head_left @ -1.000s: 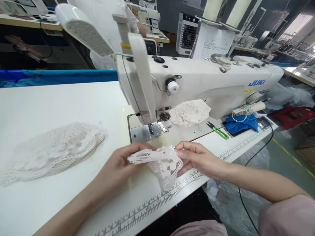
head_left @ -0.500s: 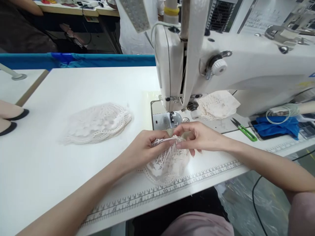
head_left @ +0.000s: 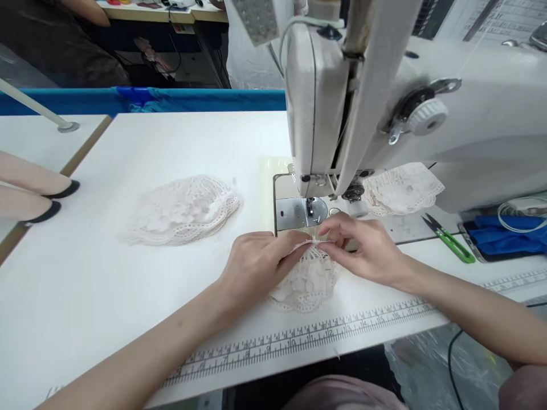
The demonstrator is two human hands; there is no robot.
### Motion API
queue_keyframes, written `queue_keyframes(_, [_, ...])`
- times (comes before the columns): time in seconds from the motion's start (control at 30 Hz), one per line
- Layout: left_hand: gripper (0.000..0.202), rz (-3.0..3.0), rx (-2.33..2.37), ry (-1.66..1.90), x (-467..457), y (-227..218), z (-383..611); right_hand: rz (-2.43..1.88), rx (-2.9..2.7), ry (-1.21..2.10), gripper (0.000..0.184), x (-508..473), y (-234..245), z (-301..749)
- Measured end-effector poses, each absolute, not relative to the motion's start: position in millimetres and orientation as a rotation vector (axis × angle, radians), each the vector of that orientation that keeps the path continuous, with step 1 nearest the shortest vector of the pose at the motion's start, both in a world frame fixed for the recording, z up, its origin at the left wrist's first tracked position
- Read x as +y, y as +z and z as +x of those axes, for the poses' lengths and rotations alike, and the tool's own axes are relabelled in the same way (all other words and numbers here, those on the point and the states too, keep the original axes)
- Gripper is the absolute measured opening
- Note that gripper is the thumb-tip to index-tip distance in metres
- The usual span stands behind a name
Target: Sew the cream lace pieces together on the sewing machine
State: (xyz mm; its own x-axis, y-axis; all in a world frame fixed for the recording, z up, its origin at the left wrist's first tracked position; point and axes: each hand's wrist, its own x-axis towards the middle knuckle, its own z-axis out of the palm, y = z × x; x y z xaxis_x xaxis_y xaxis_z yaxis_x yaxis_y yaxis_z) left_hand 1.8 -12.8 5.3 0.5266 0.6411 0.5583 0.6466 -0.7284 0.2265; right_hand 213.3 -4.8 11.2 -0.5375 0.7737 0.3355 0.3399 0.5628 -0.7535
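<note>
Between my two hands hangs a piece of white lace [head_left: 305,287], its scalloped lower edge spread over the table. My left hand [head_left: 262,265] pinches its upper edge from the left, thumb against fingers. From the right, my right hand [head_left: 363,245] pinches the same edge close beside it, so the gathered top is partly hidden by fingertips. Just behind the hands are the needle and presser foot of the sewing machine [head_left: 310,206], above the metal needle plate [head_left: 290,213]. A stack of lace pieces [head_left: 183,210] lies to the left.
More lace pieces [head_left: 401,188] lie under the machine arm. Green-handled thread snips [head_left: 453,242] rest at the right, beside a phone with a blue cloth [head_left: 508,233] on it. A printed ruler [head_left: 290,341] runs along the front edge. Another person's forearms [head_left: 34,176] reach in at far left.
My hands have brought the lace's top edge slightly nearer the presser foot and drawn it straighter between the fingers. The camera view has shifted, with the machine now larger and further right.
</note>
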Motion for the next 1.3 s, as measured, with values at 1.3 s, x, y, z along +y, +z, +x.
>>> queue_keyframes(1.3, [0.009,-2.79,-0.835,-1.096,-14.4,9.3,-3.5,-0.717,-2.379,0.433,0.013,-7.2,5.9,215.1])
